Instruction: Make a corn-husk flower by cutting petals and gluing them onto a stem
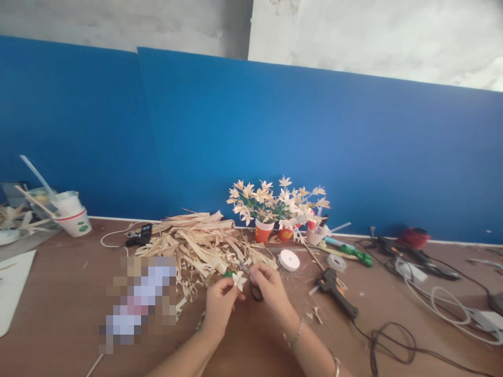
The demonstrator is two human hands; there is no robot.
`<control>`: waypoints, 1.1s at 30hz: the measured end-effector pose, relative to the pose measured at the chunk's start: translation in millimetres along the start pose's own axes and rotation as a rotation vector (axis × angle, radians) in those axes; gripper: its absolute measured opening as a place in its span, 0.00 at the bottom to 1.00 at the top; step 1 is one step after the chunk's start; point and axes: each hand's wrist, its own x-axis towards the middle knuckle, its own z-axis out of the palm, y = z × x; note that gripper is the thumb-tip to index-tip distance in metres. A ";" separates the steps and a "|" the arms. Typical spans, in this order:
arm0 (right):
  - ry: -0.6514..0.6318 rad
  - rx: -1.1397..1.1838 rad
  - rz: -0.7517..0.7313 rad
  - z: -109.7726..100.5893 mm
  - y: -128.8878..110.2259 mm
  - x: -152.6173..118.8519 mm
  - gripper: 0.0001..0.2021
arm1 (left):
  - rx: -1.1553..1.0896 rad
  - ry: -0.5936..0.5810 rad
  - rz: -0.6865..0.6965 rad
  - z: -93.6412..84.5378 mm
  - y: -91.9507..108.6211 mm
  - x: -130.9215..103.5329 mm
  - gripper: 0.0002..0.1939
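My left hand (pixel 220 302) is closed on a small pale flower (pixel 239 281) with pointed petals, held low over the brown table. A bit of green shows just above its fingers. Close beside it on the right, my right hand (pixel 269 283) is closed on black-handled scissors (pixel 256 292), whose blades point up and left near the flower. Behind both hands lies a heap of dry straw-coloured husk strips (pixel 200 238). Similar flowers (pixel 261 196) stand in red paper cups (pixel 262 231) against the blue partition.
A white tape roll (pixel 289 260) lies behind my right hand. To the right are a black glue gun (pixel 336 293), a clear tape roll (pixel 337 263) and tangled cables (pixel 436 301). A white cup (pixel 74 217) stands far left. A blurred patch covers something left of my hands.
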 end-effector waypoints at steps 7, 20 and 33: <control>-0.037 -0.335 -0.212 -15.8 -26.7 1.2 0.05 | -0.110 -0.076 -0.025 3.5 -0.5 1.6 0.11; -0.013 -0.870 -0.549 8.7 -29.1 -25.4 0.06 | 0.092 -0.055 0.283 0.7 -12.0 -3.8 0.04; 0.115 -1.065 -0.577 14.4 -15.3 -24.8 0.06 | 0.219 -0.017 0.280 -0.3 -10.8 -3.1 0.05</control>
